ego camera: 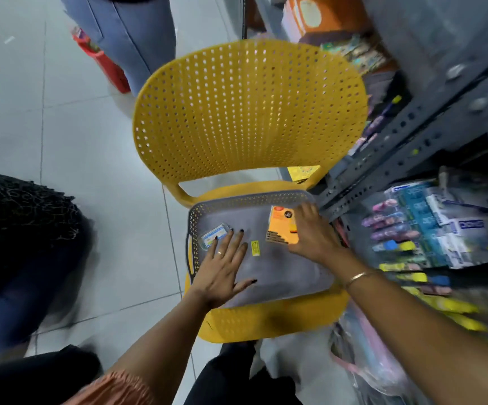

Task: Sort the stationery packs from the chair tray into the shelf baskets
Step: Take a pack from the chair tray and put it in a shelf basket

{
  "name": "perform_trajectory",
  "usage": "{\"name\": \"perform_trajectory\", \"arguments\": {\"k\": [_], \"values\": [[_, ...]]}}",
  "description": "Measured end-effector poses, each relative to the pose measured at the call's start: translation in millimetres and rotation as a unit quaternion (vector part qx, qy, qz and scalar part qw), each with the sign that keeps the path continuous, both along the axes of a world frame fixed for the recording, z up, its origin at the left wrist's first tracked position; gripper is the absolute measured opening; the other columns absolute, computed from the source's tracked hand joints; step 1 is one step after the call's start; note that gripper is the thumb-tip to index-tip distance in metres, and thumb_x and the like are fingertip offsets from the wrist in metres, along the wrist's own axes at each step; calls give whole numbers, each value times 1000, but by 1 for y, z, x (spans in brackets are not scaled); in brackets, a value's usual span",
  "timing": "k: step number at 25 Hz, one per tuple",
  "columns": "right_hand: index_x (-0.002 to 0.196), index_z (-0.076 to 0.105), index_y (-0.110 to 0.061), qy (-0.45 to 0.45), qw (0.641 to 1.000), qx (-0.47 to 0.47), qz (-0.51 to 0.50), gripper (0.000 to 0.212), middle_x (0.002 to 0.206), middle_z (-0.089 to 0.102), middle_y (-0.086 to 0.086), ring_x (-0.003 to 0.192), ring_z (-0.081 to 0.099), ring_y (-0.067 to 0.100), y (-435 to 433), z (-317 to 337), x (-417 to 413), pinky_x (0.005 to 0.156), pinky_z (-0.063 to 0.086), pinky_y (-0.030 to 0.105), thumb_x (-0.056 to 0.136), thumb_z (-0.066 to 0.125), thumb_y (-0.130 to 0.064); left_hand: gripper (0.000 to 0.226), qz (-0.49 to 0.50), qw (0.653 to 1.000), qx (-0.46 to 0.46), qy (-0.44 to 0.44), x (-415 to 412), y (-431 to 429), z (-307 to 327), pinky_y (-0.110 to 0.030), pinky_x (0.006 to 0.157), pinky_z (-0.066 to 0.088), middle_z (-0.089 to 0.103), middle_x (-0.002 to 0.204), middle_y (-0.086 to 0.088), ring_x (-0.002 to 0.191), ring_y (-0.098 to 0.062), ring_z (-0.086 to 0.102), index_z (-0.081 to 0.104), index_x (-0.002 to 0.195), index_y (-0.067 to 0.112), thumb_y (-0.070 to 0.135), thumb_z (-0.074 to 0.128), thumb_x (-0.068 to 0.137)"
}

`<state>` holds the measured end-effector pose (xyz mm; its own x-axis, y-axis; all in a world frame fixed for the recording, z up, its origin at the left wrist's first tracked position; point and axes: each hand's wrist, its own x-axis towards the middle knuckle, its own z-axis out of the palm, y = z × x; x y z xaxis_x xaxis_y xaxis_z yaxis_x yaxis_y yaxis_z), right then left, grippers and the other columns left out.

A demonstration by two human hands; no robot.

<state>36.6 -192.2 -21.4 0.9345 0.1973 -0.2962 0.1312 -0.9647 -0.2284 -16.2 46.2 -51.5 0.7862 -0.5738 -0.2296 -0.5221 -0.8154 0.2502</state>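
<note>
A grey perforated tray (277,270) rests on the seat of a yellow chair (248,112). In the tray lie a small clear pack with a blue-and-white label (211,235) at the left and an orange pack (282,226) at the right. A small yellow sticker (255,248) is on the tray floor between them. My left hand (225,267) is spread flat, fingertips touching the clear pack's edge. My right hand (315,235) lies over the right side of the orange pack, fingers apart; a firm grip cannot be made out.
A grey metal shelf (412,141) stands at the right, with baskets of pens, markers and stationery packs (424,229). Yellow packs (453,311) lie lower right. Another person in jeans (131,36) stands behind the chair by a red basket (105,62). A dark-clothed person (17,244) is at the left.
</note>
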Motion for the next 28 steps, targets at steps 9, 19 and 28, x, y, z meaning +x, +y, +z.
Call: {"name": "perform_trajectory", "arguments": {"k": [9, 19, 28], "values": [[122, 44, -5, -212, 969, 32, -123, 76, 119, 46, 16, 115, 40, 30, -75, 268, -4, 92, 38, 38, 62, 76, -38, 80, -119, 973, -115, -164, 93, -98, 187, -60, 106, 24, 25, 149, -22, 138, -41, 17, 39, 136, -2, 60, 28, 86], [110, 50, -6, -239, 905, -115, -332, 63, 115, 49, 20, 113, 42, 32, -228, 436, -207, 95, 38, 36, 66, 74, -44, 83, -386, 838, -274, -273, -23, -307, 349, -53, 105, 29, 38, 140, -30, 129, -45, 33, 44, 129, -10, 60, 18, 92], [128, 43, -7, -160, 821, -121, -534, 80, 125, 44, 16, 119, 39, 31, -295, 394, -405, 98, 40, 38, 64, 75, -44, 88, -486, 825, -270, -98, -170, -392, 298, -32, 114, 14, 4, 156, -9, 143, -20, 7, 3, 147, 7, 67, 25, 87]]}}
